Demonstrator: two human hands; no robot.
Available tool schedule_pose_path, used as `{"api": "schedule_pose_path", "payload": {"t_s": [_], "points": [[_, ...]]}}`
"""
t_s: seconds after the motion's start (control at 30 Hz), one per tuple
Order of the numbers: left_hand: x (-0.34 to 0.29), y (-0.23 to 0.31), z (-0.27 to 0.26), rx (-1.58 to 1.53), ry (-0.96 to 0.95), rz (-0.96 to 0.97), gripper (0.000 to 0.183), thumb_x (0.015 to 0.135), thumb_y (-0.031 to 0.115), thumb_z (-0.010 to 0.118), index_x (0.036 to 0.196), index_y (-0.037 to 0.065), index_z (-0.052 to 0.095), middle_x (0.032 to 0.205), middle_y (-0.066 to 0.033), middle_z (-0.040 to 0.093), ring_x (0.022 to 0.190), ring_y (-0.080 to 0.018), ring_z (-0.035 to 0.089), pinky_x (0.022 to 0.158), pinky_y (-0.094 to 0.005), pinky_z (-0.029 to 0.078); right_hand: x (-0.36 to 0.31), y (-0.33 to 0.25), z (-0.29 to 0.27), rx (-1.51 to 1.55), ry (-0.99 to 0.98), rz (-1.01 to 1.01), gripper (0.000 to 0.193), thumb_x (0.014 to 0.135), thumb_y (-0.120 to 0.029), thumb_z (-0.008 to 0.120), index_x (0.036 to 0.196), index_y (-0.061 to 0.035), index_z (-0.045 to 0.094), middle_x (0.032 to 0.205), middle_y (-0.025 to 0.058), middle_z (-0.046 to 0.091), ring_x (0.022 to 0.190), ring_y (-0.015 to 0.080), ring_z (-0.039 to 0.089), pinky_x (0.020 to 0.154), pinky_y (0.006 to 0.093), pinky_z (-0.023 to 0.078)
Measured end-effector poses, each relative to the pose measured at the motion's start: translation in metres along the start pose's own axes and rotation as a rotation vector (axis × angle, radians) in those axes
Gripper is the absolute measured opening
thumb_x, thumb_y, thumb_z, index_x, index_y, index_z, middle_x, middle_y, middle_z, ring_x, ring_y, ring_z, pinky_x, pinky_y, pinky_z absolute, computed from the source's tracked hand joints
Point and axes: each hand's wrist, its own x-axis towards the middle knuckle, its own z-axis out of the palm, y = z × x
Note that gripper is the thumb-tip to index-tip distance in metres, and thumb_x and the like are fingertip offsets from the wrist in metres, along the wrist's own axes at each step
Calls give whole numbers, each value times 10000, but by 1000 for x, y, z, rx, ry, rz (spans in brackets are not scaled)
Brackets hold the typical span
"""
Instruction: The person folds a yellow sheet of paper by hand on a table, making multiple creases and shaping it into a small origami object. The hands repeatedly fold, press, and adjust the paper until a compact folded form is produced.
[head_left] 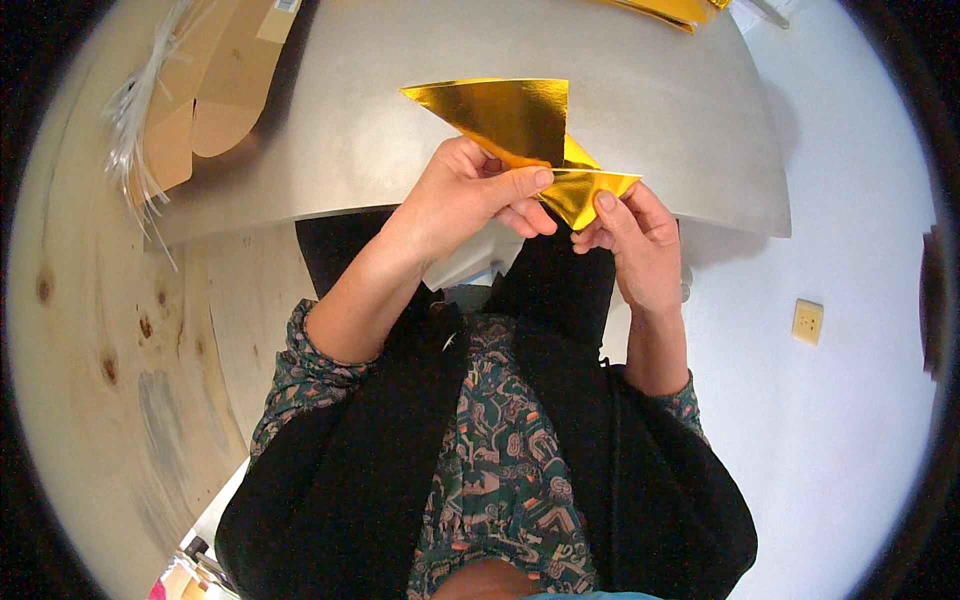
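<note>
A sheet of shiny gold foil paper (515, 115) is partly folded, held up over the near edge of the grey metal table. Its larger triangular flap stands out to the upper left, while a smaller folded corner points down between my hands. My left hand (480, 190) pinches the paper near its middle, thumb on the fold and fingers behind. With thumb and fingertips, my right hand (635, 225) grips the right-hand corner of the smaller fold. The fingers behind the paper are partly hidden.
The grey metal table (350, 130) spreads before me. At its left stand a brown cardboard box (235, 80) and a bundle of clear plastic strips (130, 120). More gold sheets (675, 10) lie at the far edge. A wooden panel (90, 310) is left; a white wall with an outlet (807, 322) is right.
</note>
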Motion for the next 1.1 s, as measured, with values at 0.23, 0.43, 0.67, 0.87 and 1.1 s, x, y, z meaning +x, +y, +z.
{"api": "schedule_pose_path", "payload": {"t_s": [0.23, 0.43, 0.67, 0.87, 1.1], "points": [[-1, -1, 3, -25, -5, -13, 239, 966, 177, 737, 1102, -16, 705, 875, -108, 748, 652, -171, 735, 569, -278, 615, 4, -4, -12, -73, -33, -33, 178, 1014, -194, 686, 1007, -16, 676, 788, 42, 693, 685, 105, 665, 644, 248, 555], [1, 1, 4, -19, -15, -29, 234, 968, 180, 735, 1091, -17, 705, 844, -110, 748, 646, -170, 734, 574, -281, 618, 2, -14, -12, -122, -24, 10, 197, 1023, -211, 674, 1009, -15, 684, 809, 47, 706, 704, 102, 669, 667, 240, 554], [0, 2, 7, -7, -6, -22, 230, 980, 186, 718, 1090, -16, 698, 831, -110, 745, 641, -161, 731, 589, -270, 620, 7, -16, -15, -213, -16, -51, 253, 1056, -245, 620, 1039, -3, 689, 836, 48, 720, 727, 94, 670, 685, 244, 562], [1, 1, 9, -20, -7, -7, 246, 986, 203, 711, 1110, -8, 690, 843, -94, 745, 637, -144, 727, 589, -252, 612, 9, -13, -19, -114, -19, -40, 239, 1053, -232, 623, 1034, -3, 690, 849, 55, 726, 745, 113, 695, 706, 252, 571], [3, -2, 18, -20, 14, -27, 249, 986, 211, 713, 1117, 1, 688, 865, -76, 748, 642, -129, 728, 583, -242, 606, 9, -11, -32, -176, -67, -74, 262, 1080, -239, 566, 1089, 7, 656, 934, 85, 714, 787, 147, 702, 748, 286, 594]]}}
